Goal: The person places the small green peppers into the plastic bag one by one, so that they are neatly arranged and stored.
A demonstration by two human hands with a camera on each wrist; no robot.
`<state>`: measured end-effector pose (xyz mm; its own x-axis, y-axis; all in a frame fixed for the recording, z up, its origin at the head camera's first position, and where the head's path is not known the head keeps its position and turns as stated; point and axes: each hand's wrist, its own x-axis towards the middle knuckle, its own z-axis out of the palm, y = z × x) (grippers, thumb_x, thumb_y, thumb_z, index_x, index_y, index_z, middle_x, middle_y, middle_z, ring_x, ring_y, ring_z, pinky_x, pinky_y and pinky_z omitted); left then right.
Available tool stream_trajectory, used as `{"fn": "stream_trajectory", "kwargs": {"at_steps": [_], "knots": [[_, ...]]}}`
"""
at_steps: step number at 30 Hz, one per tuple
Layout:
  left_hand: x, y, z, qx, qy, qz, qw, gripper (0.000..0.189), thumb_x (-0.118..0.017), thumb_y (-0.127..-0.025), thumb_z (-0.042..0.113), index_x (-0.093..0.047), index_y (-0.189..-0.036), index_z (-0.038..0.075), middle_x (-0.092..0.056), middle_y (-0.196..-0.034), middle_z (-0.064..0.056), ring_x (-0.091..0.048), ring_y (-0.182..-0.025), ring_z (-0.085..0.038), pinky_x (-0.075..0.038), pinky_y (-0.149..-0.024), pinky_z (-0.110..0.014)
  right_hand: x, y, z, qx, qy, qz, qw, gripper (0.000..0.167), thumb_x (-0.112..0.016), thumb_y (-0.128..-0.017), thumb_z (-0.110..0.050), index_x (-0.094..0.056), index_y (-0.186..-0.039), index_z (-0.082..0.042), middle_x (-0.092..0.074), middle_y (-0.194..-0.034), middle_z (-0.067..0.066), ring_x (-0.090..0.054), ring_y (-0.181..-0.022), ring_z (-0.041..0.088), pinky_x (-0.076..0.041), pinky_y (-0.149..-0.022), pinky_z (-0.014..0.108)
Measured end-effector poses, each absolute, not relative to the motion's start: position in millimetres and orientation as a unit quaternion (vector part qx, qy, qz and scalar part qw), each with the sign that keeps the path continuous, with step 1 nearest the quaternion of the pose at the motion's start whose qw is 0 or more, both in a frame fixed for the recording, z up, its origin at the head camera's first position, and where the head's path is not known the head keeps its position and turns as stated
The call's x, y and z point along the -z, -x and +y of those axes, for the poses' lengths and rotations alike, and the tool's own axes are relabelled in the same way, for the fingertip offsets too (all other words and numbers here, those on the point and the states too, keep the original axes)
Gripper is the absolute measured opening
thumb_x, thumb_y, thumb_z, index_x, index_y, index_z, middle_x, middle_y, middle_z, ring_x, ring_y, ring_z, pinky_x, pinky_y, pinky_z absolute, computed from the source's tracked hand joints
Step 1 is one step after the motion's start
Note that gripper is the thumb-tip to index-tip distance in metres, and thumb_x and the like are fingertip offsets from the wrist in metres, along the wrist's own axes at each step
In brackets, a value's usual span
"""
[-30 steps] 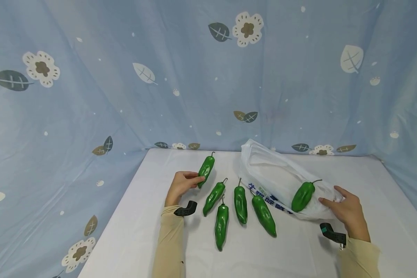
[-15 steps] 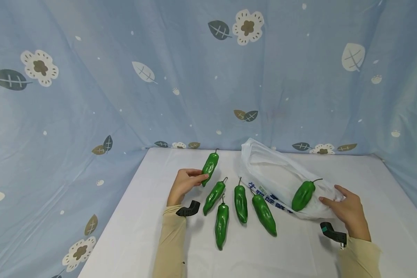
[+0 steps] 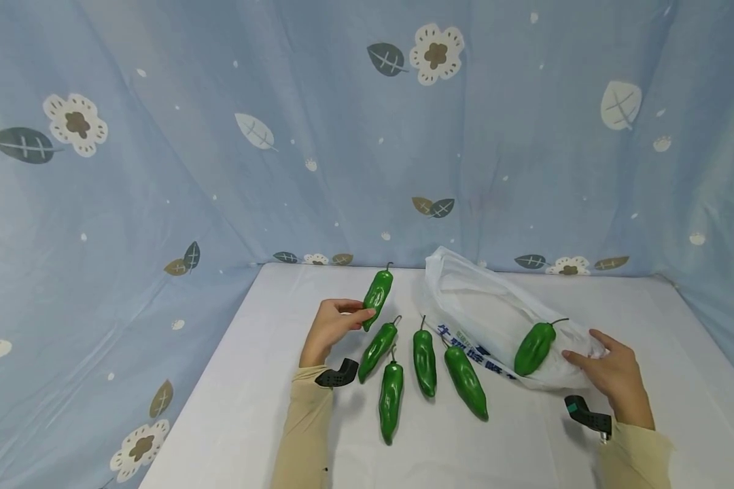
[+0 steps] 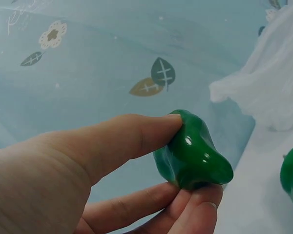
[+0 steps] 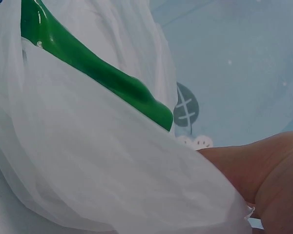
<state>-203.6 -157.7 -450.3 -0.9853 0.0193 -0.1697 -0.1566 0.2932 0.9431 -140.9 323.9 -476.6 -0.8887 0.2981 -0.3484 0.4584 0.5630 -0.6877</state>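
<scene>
My left hand (image 3: 333, 327) pinches a glossy green pepper (image 3: 378, 292) near its lower end, thumb on one side and fingers on the other, stem pointing up and away. In the left wrist view the held pepper (image 4: 195, 151) shows its blunt tip between thumb and fingers. My right hand (image 3: 614, 370) grips the edge of a white plastic bag (image 3: 483, 302) with blue printing. Another pepper (image 3: 535, 348) lies at the bag's opening near that hand. In the right wrist view the bag (image 5: 112, 161) covers part of this pepper (image 5: 102, 73) and hides most of my fingers.
Several more green peppers lie between my hands: one (image 3: 377, 351) just below the held pepper, one (image 3: 391, 402) nearest me, one (image 3: 425, 362) in the middle and one (image 3: 467, 382) beside the bag's printed edge. A patterned blue curtain (image 3: 342, 136) hangs behind the white table (image 3: 465, 455).
My left hand has moved a little to the right with the pepper in its pinch. The right hand and the bag have stayed in place.
</scene>
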Motion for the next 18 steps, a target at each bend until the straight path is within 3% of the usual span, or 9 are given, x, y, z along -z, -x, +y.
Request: {"fn": "stream_trajectory", "kwargs": {"at_steps": [9, 18], "knots": [[446, 198, -149, -0.597, 0.021, 0.798, 0.08, 0.049, -0.084, -0.087, 0.037, -0.073, -0.124, 0.007, -0.072, -0.123, -0.014, -0.076, -0.088, -0.021, -0.059, -0.095, -0.042, 484, 140, 326, 0.411, -0.216, 0.88, 0.103, 0.098, -0.069, -0.096, -0.038, -0.012, -0.162, 0.005, -0.004, -0.164, 0.041, -0.011, -0.15, 0.064, -0.024, -0.116, 0.076], [441, 196, -139, -0.593, 0.003, 0.801, 0.085, 0.05, -0.083, -0.088, 0.038, -0.073, -0.126, 0.006, -0.073, -0.119, -0.014, -0.076, -0.097, -0.036, -0.057, -0.099, -0.046, 481, 141, 320, 0.405, -0.218, 0.883, 0.093, 0.095, -0.07, -0.096, -0.034, -0.014, -0.162, 0.005, -0.006, -0.164, 0.041, -0.012, -0.15, 0.064, -0.024, -0.117, 0.075]]}}
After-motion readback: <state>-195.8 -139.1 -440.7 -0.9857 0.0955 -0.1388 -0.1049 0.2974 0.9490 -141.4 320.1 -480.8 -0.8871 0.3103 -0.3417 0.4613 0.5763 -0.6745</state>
